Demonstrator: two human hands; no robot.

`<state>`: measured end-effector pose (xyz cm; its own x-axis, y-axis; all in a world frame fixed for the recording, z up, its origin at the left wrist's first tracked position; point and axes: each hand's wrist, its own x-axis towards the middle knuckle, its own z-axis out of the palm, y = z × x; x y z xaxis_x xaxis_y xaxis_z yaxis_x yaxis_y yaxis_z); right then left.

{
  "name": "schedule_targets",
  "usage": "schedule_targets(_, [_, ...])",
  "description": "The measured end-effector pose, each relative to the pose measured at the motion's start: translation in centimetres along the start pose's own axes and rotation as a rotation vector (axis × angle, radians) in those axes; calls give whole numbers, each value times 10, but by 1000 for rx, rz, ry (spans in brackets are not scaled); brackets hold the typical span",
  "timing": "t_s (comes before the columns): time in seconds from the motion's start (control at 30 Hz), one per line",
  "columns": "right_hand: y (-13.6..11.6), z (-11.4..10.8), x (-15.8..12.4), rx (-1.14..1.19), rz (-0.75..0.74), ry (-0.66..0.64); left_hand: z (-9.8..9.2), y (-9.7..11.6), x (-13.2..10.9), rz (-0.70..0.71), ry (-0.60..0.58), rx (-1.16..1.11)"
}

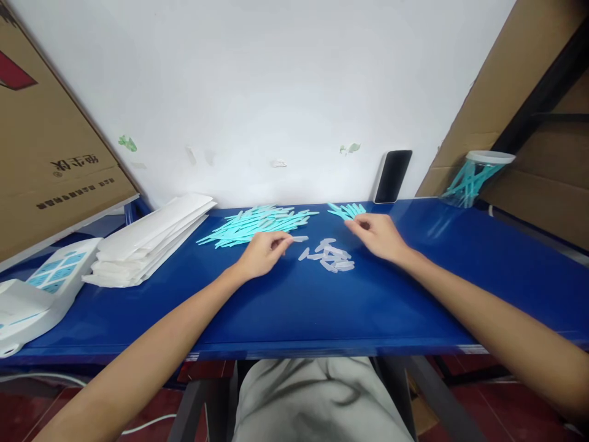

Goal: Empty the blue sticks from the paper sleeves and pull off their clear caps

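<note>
My left hand (265, 253) pinches a small translucent plastic cap (300, 239) between thumb and fingertips, just above the blue table. Close by on its right lies a loose heap of similar translucent caps (332, 256). Behind the left hand spreads a large pile of slim turquoise plastic sticks (253, 224). My right hand (376, 234) is closed, its thumb and index finger together at the near end of a smaller fan of turquoise sticks (346, 210). Whether a stick is between those fingertips is hidden.
White paper sleeves (147, 239) are stacked at left beside a white device with blue panels (53, 279). A phone-like black-faced object (393, 176) leans on the wall. At far right stands a clear white-lidded jar (476, 178) containing turquoise sticks. Cardboard flanks both sides.
</note>
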<state>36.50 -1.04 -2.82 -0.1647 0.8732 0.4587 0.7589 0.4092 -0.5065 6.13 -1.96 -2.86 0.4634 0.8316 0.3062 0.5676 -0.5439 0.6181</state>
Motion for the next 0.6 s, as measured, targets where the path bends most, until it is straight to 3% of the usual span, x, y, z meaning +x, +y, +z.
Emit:
schedule_targets(0.1, [27,-5,9,-157,106,48,8,9,-3,98,-144,163])
schedule_targets(0.2, [46,-7,14,-310,142,68,10,12,-4,137,-185,304])
schedule_targets(0.37, [60,-4,19,-315,244,43,7,7,-4,106,-74,440])
schedule_targets(0.5, [62,-5,19,-247,286,161,3,-3,-2,68,63,641])
schedule_targets(0.6, [59,-9,18,-202,311,241,0,-16,-1,41,41,763])
